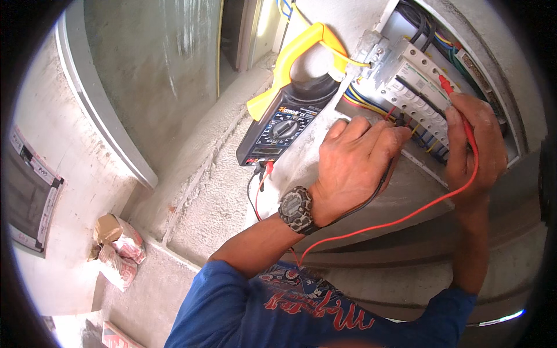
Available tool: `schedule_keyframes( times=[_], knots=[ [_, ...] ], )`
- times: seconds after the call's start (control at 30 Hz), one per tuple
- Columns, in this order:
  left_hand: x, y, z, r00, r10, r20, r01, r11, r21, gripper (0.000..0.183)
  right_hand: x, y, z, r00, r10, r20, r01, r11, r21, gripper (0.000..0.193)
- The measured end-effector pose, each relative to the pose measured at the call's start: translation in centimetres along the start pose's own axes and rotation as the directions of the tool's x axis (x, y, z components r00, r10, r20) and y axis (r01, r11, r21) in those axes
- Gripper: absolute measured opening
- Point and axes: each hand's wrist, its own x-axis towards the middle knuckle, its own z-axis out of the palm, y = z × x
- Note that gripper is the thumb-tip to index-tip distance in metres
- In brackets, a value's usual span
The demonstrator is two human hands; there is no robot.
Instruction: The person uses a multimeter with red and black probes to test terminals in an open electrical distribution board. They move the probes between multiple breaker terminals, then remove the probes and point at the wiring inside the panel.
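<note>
My left hand (355, 155), a watch (296, 210) on its wrist, pinches a black test probe (400, 119) by the lower edge of a row of white circuit breakers (413, 87). In my right hand (483, 139) is a red test probe (445, 84), its tip pointing at the upper terminals of the same row. Whether either tip touches metal is too small to tell. A black and yellow clamp meter (284, 124) hangs left of the breakers, with a yellow wire passing by its jaw. Red and black leads (371, 225) run from its lower end to the probes.
The breakers sit in a recessed wall box (510, 116) with many coloured wires (362, 100) around them. Rough plaster (212, 203) surrounds it. A doorway stands at upper left; crumpled sacks (120, 252) lie on the floor at lower left, below a framed window (35, 191).
</note>
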Motion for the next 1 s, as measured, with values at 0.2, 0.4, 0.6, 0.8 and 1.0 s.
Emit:
schedule_keyframes(
  times=[0.2,0.4,0.6,0.8,1.0],
  knots=[
    [-0.05,-0.01,0.06,1.0,0.002,0.006,-0.002,1.0,0.007,0.035,0.08,0.4,-0.23,1.0,0.003,0.03,-0.004,1.0,0.027,0.019],
    [-0.1,0.01,0.08,1.0,-0.006,0.013,0.006,1.0,0.017,0.034,0.19,0.31,-0.31,0.999,0.014,0.036,-0.016,0.998,0.055,0.018],
    [-0.06,0.05,-0.01,1.0,-0.018,0.022,0.018,1.0,0.016,0.034,0.13,0.45,-0.3,0.999,0.028,0.046,-0.031,0.997,0.072,0.018],
    [-0.17,0.11,-0.04,0.998,-0.037,0.041,0.037,0.999,0.02,0.034,0.43,0.28,-0.19,0.999,-0.003,0.035,0.001,0.998,0.068,0.017],
    [-0.3,-0.1,-0.22,0.999,-0.029,0.033,0.029,1.0,0.002,0.032,0.17,0.08,-0.27,0.995,0.09,0.04,-0.093,0.993,0.077,0.016]
  ],
)
